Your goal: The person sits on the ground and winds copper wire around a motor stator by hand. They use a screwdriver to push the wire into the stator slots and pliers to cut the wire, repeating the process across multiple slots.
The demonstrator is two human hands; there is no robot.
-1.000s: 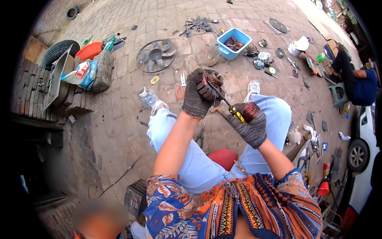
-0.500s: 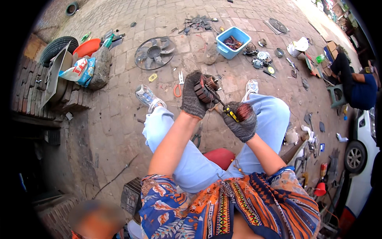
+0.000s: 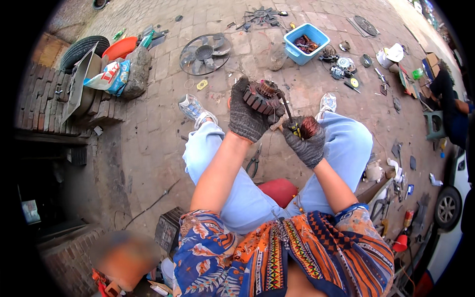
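Behind the left hand (image 3: 246, 116), the motor core (image 3: 262, 96) seems half hidden.

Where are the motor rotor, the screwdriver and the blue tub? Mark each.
motor rotor (image 3: 261, 97), head view, on its dark ribbed core.
screwdriver (image 3: 287, 110), head view, on its metal shaft.
blue tub (image 3: 297, 53), head view, on its front wall.

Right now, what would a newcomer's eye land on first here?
Dead centre, the gloved left hand grips a round motor rotor while the gloved right hand works a screwdriver into it, above pale blue jeans. Behind them, a blue tub of scrap and a metal fan wheel lie on the brick paving.
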